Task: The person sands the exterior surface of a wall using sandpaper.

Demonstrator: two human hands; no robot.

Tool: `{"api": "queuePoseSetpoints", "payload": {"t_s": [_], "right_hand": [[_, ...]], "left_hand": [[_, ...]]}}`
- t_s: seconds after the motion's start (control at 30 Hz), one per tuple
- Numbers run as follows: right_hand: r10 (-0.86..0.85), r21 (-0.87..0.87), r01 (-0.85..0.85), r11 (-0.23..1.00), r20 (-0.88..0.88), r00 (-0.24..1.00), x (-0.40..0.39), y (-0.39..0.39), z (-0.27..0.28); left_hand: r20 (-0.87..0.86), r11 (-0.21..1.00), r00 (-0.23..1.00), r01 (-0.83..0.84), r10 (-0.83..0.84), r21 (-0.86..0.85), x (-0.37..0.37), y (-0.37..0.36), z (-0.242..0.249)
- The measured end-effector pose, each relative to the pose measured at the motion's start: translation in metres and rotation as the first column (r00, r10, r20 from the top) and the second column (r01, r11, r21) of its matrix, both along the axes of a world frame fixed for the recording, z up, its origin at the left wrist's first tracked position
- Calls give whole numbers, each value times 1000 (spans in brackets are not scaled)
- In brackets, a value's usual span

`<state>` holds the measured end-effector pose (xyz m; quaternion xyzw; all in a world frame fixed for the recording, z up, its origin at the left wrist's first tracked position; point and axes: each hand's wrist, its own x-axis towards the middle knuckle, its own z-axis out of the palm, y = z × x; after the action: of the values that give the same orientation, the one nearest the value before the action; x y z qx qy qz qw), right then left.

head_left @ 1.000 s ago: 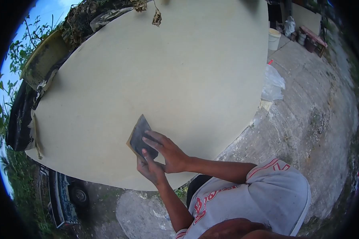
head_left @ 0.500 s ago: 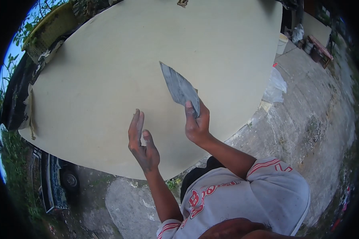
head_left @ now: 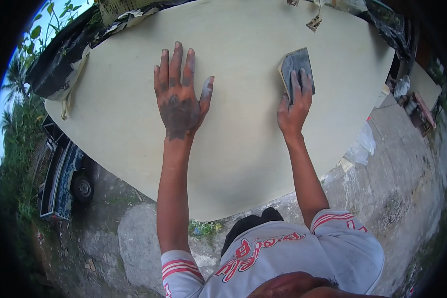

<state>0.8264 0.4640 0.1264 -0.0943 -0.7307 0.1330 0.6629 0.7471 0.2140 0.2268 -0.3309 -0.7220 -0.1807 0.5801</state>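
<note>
My left hand (head_left: 179, 107) lies with its fingers spread over the large cream panel (head_left: 233, 144), its back dark with grime. It holds nothing. To the right, my right hand (head_left: 295, 113) grips a sanding block (head_left: 298, 60), a flat block with grey sandpaper around it and a pale edge showing on its left. Several fingers rest over the grey top, and the thumb is at the left side. The block is at the panel's surface; its underside is hidden.
A crumpled dark sheet (head_left: 59, 74) lies along the panel's left edge. Small brown scraps (head_left: 313, 23) are near the far edge. Beyond the panel are a parked truck (head_left: 62, 181) at left, a clear plastic bag (head_left: 363, 144) at right, and rough concrete ground (head_left: 377, 193).
Both hands have moved forward over the panel and farther apart. My left hand has turned palm down and flattened. The sanding block, raised and tilted before, is now lowered to the panel.
</note>
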Motion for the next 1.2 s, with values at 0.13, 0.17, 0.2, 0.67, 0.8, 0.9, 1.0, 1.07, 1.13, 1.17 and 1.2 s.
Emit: {"api": "queuePoseSetpoints", "payload": {"t_s": [0.13, 0.17, 0.2, 0.67, 0.8, 0.9, 1.0, 1.07, 1.13, 1.17, 1.2], "right_hand": [[23, -53, -26, 998, -47, 999, -2, -6, 15], [3, -111, -12, 994, -78, 997, -4, -8, 21], [-22, -169, 3, 986, -108, 994, -6, -8, 24], [88, 408, -163, 898, 198, 976, -28, -64, 9], [12, 123, -7, 992, -40, 999, -23, -28, 55], [59, 146, -45, 988, -90, 994, -28, -24, 76], [82, 328, -105, 939, 84, 993, -30, -42, 50], [113, 440, -209, 874, 235, 965, -26, -50, 11], [141, 451, -247, 857, 255, 956, -22, -48, -23], [124, 408, -221, 886, 250, 960, -17, -42, -37], [107, 364, -193, 911, 245, 964, -13, -36, -41]], "left_hand": [[-180, 995, 983, 5, -23, -104, -20, 8, 54], [-269, 993, 963, -1, -31, -119, -20, 9, 64], [-264, 993, 964, 3, -34, -118, -13, 7, 75], [-173, 999, 984, -43, 42, 0, -6, 25, 111], [-175, 985, 971, -154, 165, 75, -8, 36, 115], [-225, 980, 959, -148, 175, 130, -7, 42, 116], [-200, 983, 968, -124, 149, 136, -6, 44, 116], [-228, 979, 959, -135, 168, 151, -5, 47, 115], [-196, 975, 965, -140, 173, 175, -1, 48, 115], [-196, 973, 964, -142, 177, 184, -2, 47, 115], [-186, 977, 970, -126, 158, 175, -4, 46, 114]]}}
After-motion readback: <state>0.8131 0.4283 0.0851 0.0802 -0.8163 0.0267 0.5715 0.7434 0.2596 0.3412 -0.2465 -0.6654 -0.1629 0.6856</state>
